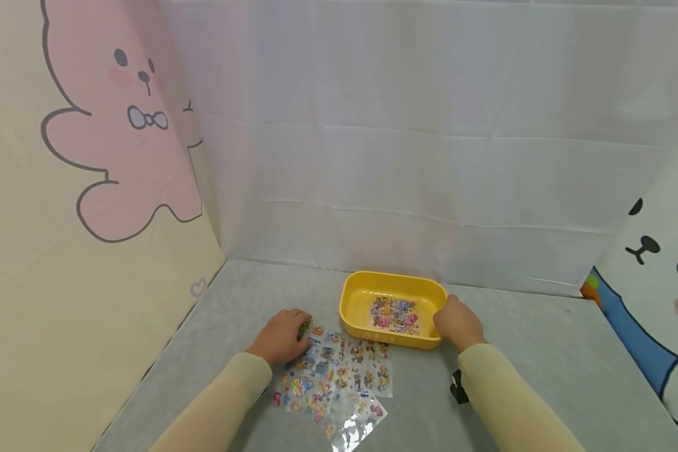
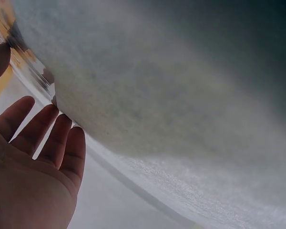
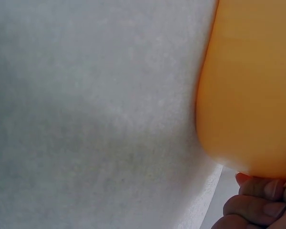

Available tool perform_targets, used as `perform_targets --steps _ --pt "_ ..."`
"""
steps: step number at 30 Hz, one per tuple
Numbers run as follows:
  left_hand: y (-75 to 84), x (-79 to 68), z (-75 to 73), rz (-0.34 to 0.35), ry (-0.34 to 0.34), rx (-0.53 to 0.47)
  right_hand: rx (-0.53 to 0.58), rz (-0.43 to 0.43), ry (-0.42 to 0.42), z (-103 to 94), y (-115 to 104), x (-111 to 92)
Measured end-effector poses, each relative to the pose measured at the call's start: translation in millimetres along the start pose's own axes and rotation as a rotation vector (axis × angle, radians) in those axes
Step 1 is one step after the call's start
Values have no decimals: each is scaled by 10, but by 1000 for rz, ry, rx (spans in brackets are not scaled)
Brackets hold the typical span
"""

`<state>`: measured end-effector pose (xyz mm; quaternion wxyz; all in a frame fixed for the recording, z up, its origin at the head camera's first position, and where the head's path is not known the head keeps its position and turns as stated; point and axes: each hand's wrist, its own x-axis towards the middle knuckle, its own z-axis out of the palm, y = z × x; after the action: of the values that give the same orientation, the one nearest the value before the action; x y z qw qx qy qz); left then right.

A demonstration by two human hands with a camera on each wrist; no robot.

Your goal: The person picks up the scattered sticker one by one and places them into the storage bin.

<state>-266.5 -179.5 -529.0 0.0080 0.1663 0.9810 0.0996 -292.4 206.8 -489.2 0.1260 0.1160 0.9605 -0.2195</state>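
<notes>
Clear sticker sheets (image 1: 316,370) printed with small colourful cartoon figures lie overlapping on the grey table. My left hand (image 1: 281,336) rests at their far left corner, thumb and fingers spread apart; in the left wrist view its fingers (image 2: 69,148) are nearly straight. A yellow plastic bin (image 1: 361,314) stands just behind the sheets, with a similar sticker sheet (image 1: 394,314) flat on its bottom. My right hand (image 1: 460,322) grips the bin's right rim. Its curled fingers (image 3: 257,207) show beneath the yellow wall in the right wrist view.
A small black object (image 1: 458,387) lies beside my right forearm, partly hidden by the sleeve. Behind the grey table (image 1: 542,351) hangs a white cloth (image 1: 429,138). Printed cloths with cartoon bears flank both sides.
</notes>
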Motion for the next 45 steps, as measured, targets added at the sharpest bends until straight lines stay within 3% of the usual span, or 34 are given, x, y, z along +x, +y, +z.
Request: perform_targets --steps 10,19,37,45 --pt "16 -3 -13 24 26 18 -1 32 -15 28 1 34" --pt "56 5 -23 -27 17 11 -5 52 -12 20 -11 23" --pt "70 -1 -43 15 22 51 4 19 -12 8 -6 26" --pt "35 29 5 62 55 71 0 22 -13 9 -1 28"
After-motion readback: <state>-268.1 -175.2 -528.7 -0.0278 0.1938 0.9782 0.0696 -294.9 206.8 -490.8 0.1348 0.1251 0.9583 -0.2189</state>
